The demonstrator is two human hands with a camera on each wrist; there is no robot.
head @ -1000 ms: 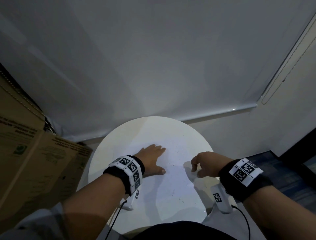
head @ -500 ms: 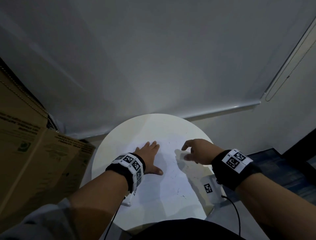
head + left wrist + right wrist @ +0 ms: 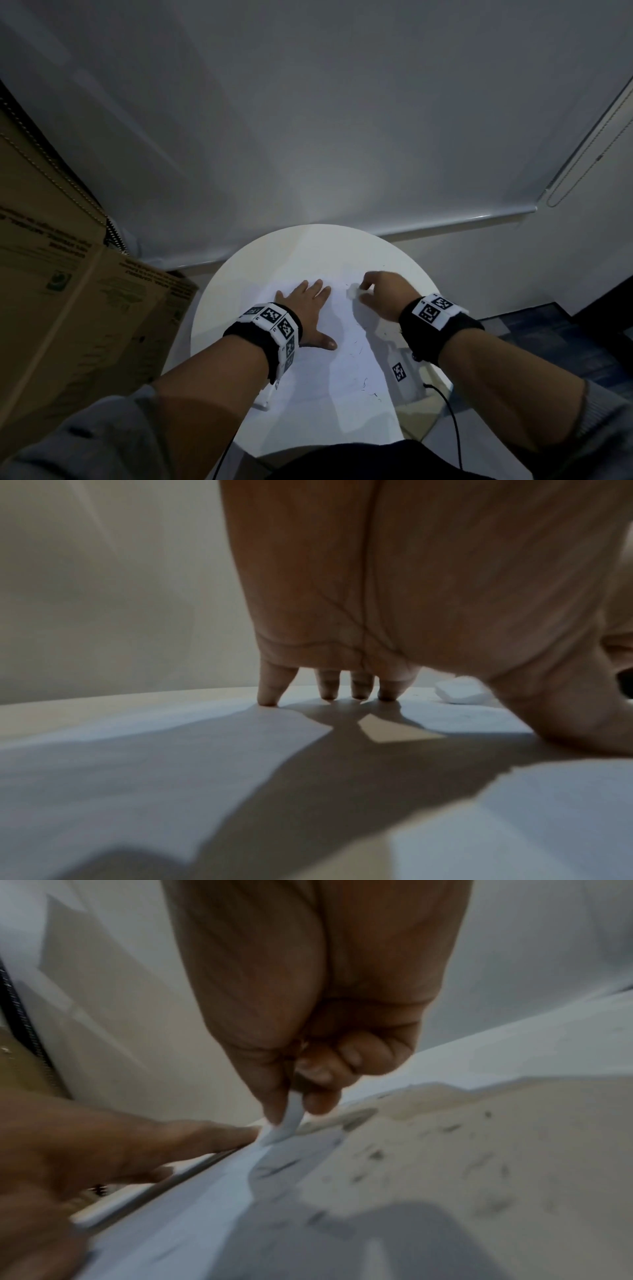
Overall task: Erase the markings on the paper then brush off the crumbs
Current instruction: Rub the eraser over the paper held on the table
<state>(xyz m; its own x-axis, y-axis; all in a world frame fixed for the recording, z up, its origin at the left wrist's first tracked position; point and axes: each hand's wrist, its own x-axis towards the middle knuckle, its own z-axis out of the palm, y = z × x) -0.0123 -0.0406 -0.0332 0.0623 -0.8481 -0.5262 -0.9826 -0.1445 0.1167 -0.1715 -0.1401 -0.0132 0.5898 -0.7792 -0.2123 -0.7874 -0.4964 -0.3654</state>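
Observation:
A white sheet of paper lies on a round white table. My left hand rests flat on the paper's left part, fingers straight and spread; in the left wrist view the fingertips press down on the paper. My right hand is at the far right part of the sheet and pinches a small white eraser between thumb and forefinger. The right wrist view shows the eraser touching the paper. Dark crumbs lie scattered on the sheet's right side.
A large cardboard box stands close to the table's left side. A pale blind with a bottom rail hangs behind the table. More crumbs lie on the bare tabletop by the paper's edge. Dark floor shows on the right.
My right hand has moved with the eraser from the sheet's near right side up toward its far edge. The left hand stays pressed flat on the paper.

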